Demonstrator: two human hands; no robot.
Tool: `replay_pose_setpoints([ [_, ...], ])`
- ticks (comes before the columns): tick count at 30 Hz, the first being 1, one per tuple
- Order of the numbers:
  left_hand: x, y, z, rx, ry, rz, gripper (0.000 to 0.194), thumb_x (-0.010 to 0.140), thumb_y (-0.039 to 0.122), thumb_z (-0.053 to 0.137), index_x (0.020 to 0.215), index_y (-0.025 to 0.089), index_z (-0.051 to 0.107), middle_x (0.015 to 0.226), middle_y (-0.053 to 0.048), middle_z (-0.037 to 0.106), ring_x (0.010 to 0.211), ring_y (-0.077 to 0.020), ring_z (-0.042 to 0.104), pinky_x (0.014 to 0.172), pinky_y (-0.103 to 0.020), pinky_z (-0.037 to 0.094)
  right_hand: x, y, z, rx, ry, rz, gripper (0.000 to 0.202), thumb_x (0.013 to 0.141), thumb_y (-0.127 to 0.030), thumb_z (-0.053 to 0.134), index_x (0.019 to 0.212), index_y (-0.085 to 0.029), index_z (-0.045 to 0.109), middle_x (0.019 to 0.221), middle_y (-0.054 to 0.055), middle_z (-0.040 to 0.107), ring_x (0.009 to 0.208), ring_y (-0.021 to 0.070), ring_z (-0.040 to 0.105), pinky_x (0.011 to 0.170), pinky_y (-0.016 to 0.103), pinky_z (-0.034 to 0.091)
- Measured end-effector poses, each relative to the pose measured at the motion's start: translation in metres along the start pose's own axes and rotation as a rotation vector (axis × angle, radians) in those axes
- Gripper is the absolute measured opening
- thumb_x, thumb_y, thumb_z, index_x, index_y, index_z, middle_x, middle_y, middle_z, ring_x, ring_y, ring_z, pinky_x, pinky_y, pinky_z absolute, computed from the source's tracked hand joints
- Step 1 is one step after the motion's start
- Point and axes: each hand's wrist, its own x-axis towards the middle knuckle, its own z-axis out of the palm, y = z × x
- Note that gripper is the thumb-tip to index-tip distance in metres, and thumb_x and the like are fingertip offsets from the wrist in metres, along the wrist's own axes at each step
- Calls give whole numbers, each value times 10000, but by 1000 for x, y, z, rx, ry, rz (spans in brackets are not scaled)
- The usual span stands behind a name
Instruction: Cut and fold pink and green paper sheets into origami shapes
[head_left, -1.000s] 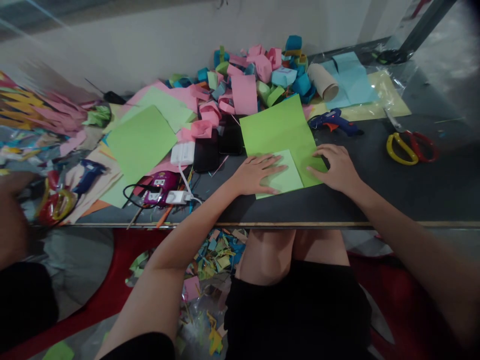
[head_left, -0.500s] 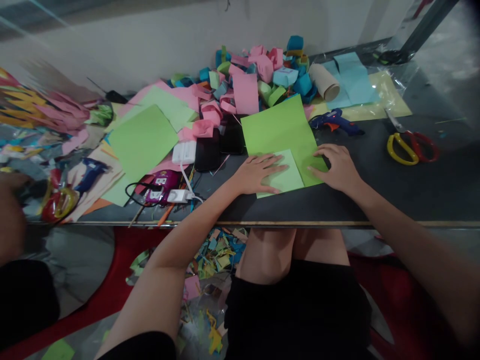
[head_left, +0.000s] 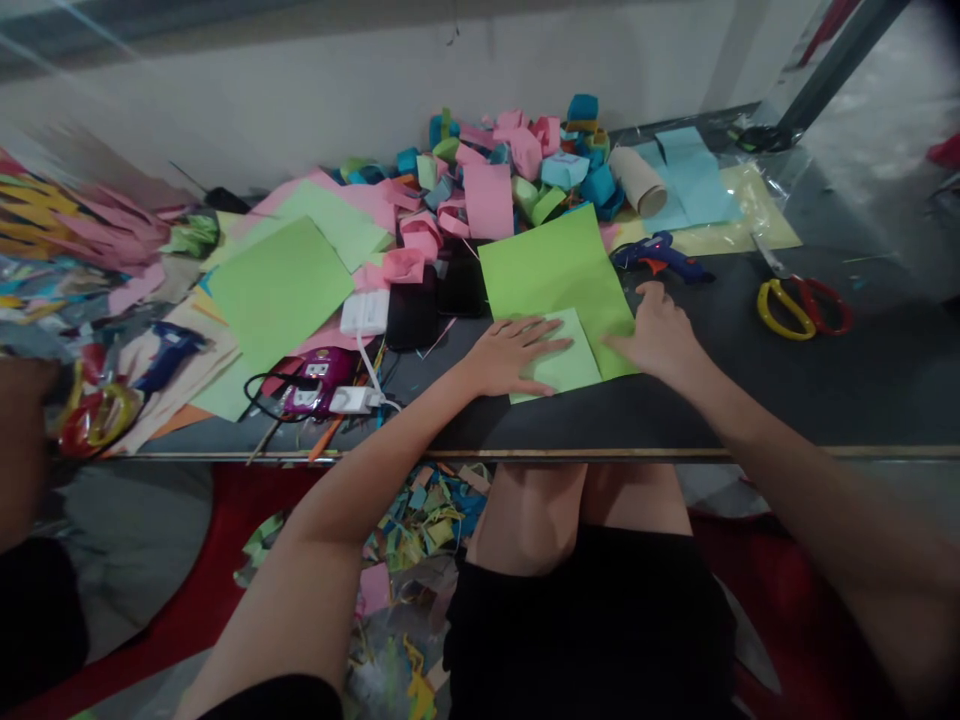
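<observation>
The fingers of the left hand [head_left: 510, 355] were spread flat and gripped nothing, pressing on a small pale green piece [head_left: 576, 350] that lay over the near part of a large green sheet [head_left: 555, 262]. The right hand [head_left: 649, 325] was at that sheet's right edge, its thumb on the paper and its fingers arched well apart from the thumb, closed on nothing visible. The sheet itself lay on the dark surface [head_left: 720, 400]. Just right of the sheet's far corner was a blue glue gun [head_left: 667, 258], and farther right of the sheet were scissors [head_left: 806, 298], both out of hand. Behind the sheet stood a pile of bent paper pieces [head_left: 525, 150], seemingly already shaped; by comparison, work on the sheet looked barely begun, the small piece laid against it but no cut or glue visible on either. Left of the sheet were two dark phones [head_left: 411, 318] and, farther left, another green sheet [head_left: 281, 290], whole and untouched by either hand.
</observation>
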Motion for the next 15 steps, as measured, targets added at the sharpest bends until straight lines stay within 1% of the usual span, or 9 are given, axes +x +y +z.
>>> replay_pose_setpoints([
  [3, 0, 2, -3, -1, -5, -8, 845, 868, 838, 462, 1590, 414, 341, 1701, 7, 297, 1554, -315, 298, 1222, -489, 265, -2, -4, 7, 11, -12, 16, 941, 607, -689, 820, 1299, -182, 432, 1201, 252, 611, 1067, 464, 648, 888, 621, 511],
  [5, 0, 4, -6, 5, -26, -19, 840, 875, 829, 462, 1592, 408, 339, 1705, 8, 284, 1555, -311, 298, 1227, -478, 260, 2, 2, 10, 15, -3, 29, 982, 578, -708, 832, 1310, -193, 428, 1138, 222, 642, 1044, 453, 659, 883, 613, 513],
  [7, -1, 6, -8, 11, -41, -20, 834, 884, 816, 465, 1596, 402, 335, 1707, 6, 277, 1553, -303, 305, 1228, -466, 257, 7, 12, 11, -13, -6, 43, 1021, 534, -710, 856, 1308, -190, 439, 1057, 193, 666, 1044, 463, 659, 892, 627, 505],
  [10, 0, 5, -10, 13, -34, -9, 826, 881, 801, 491, 1591, 403, 347, 1702, 2, 296, 1540, -303, 326, 1221, -456, 262, 10, 17, 10, -59, 17, 31, 1005, 521, -713, 858, 1281, -176, 477, 1057, 210, 669, 1079, 484, 644, 903, 648, 495],
  [13, 4, 4, -14, 9, -28, -1, 838, 846, 811, 535, 1565, 401, 401, 1690, -14, 328, 1512, -322, 364, 1204, -458, 278, 7, 2, 5, -63, 41, 18, 949, 566, -691, 839, 1281, -174, 490, 1132, 238, 652, 1089, 472, 648, 897, 639, 506],
  [15, 8, 3, -18, 10, -46, 11, 857, 806, 822, 577, 1539, 398, 444, 1674, -30, 362, 1485, -334, 401, 1188, -465, 296, 4, -12, -1, -87, -21, 124, 976, 534, -598, 885, 1312, -171, 477, 1160, 250, 647, 1066, 462, 661, 880, 623, 526],
])
